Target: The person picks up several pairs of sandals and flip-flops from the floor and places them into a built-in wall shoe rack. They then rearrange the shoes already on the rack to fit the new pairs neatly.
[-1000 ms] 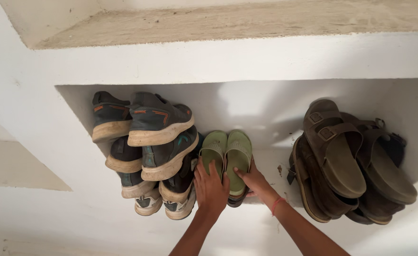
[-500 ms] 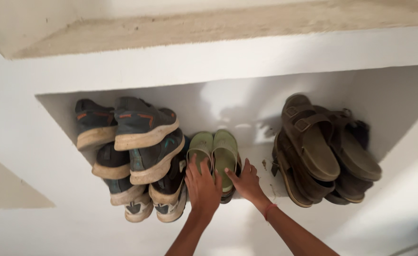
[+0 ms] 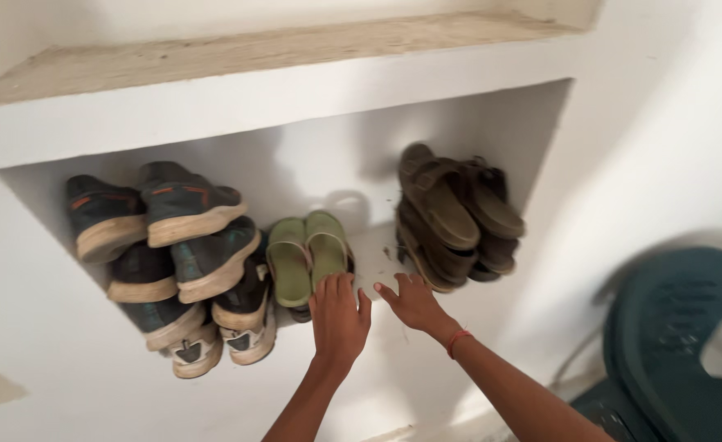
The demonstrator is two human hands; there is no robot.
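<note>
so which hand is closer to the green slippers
Left. The left hand sits just below the green slippers, fingertips at their near ends. The right hand is off to their right on the shelf ledge, apart from them.

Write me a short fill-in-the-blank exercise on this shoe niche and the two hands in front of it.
1. The pair of flat rubber slippers between the two shoe piles is ____ in colour.
2. The stack of brown strapped sandals sits at the ____ end of the white wall niche.
3. A thin red band circles the wrist of the ____ hand.
4. The left hand has its fingers spread; it holds ____.

Missing words: green; right; right; nothing
</note>
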